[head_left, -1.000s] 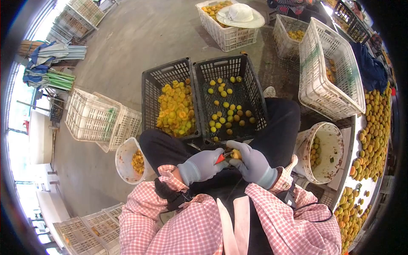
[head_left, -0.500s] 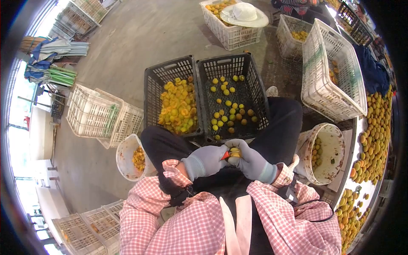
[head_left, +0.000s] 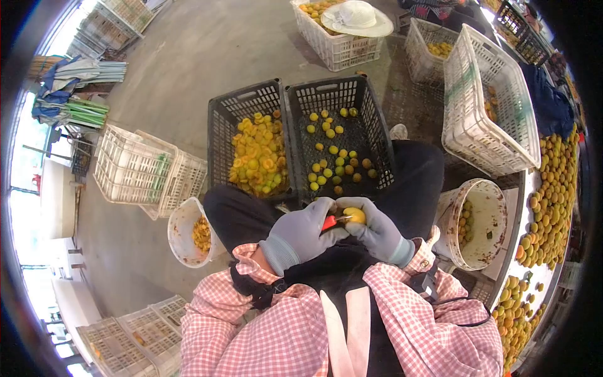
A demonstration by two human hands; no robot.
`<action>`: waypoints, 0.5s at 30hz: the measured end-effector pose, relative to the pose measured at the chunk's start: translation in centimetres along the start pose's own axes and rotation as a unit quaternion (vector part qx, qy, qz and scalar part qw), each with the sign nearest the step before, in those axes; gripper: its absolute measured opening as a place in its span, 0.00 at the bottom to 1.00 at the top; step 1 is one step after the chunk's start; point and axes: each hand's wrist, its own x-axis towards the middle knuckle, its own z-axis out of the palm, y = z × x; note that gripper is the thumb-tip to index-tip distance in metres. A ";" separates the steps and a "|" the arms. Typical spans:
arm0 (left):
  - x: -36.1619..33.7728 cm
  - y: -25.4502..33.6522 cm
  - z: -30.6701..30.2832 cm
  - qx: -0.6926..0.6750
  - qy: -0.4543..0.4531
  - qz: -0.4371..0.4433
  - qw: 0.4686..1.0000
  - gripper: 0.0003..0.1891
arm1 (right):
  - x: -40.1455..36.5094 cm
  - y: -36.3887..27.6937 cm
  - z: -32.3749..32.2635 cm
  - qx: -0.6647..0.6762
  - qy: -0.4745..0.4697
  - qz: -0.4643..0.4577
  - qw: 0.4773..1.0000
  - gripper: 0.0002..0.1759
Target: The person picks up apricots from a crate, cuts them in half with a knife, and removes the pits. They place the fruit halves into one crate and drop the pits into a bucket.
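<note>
Both of my hands wear grey gloves and meet above my lap. My left hand (head_left: 304, 234) is closed round a small knife (head_left: 329, 222) with a red handle, its short blade against a yellow fruit. My right hand (head_left: 380, 231) grips that yellow fruit (head_left: 355, 216) between its fingers. Just beyond my hands stand two black crates. The left black crate (head_left: 246, 100) holds a heap of cut yellow-orange fruit pieces (head_left: 259, 151). In the right black crate (head_left: 326, 93) lie scattered whole fruits (head_left: 340, 161).
A white bucket (head_left: 182, 235) with fruit pieces stands at left, another bucket (head_left: 487, 235) with fruit at right. White crates (head_left: 133, 166) are at left; a tall one (head_left: 490, 103) is at right. Many fruits (head_left: 549, 201) cover a table. A hat (head_left: 357, 17) rests on a crate.
The fruit at my hands now shows as a rounded yellow side with the knife against it. My left hand has turned, exposing more of the red handle. The view has shifted slightly.
</note>
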 end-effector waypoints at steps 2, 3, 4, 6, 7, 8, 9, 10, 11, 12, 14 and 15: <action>-0.1 -0.3 0.2 -0.002 0.098 0.072 0.993 0.24 | 0.0 -0.4 0.0 -0.006 0.016 0.004 1.000 0.27; -0.1 -0.3 0.1 -0.001 0.098 0.071 0.993 0.24 | 0.0 -1.0 -0.2 -0.050 0.001 0.012 0.999 0.28; -0.2 -0.3 -0.2 0.013 0.059 0.070 0.996 0.21 | 0.0 -1.3 -0.3 -0.093 -0.014 0.021 0.995 0.28; -0.4 -0.4 -0.2 0.028 0.018 0.070 0.997 0.19 | 0.1 -1.3 -0.6 -0.127 -0.032 -0.006 0.991 0.29; -0.5 -0.5 -0.1 0.028 0.021 0.069 0.997 0.19 | 0.2 -1.3 -0.7 -0.160 -0.049 -0.033 0.985 0.29; -0.5 -0.5 0.0 0.027 0.023 0.068 0.997 0.18 | 0.1 -1.6 -0.7 -0.160 -0.049 -0.033 0.985 0.29; -0.6 -0.3 -0.2 0.027 0.023 0.068 0.997 0.18 | -0.1 -2.1 -0.6 -0.190 -0.033 -0.019 0.981 0.29; -0.6 0.1 -0.5 0.028 0.002 0.054 0.998 0.18 | -0.2 -2.4 -0.6 -0.220 -0.017 -0.005 0.975 0.28; -0.6 0.2 -0.7 0.030 -0.019 0.039 0.999 0.19 | -0.3 -2.1 -0.6 -0.220 -0.018 -0.005 0.975 0.28; -0.6 0.3 -0.7 0.030 -0.018 0.039 0.999 0.19 | -0.4 -1.8 -0.7 -0.211 -0.013 -0.007 0.977 0.28; -0.6 0.4 -0.6 0.029 -0.026 0.017 0.999 0.18 | -0.5 -1.6 -0.7 -0.202 -0.008 -0.010 0.979 0.28; -0.6 0.3 -0.5 0.029 -0.027 0.017 0.999 0.18 | -0.6 -1.6 -0.6 -0.219 -0.008 -0.022 0.976 0.28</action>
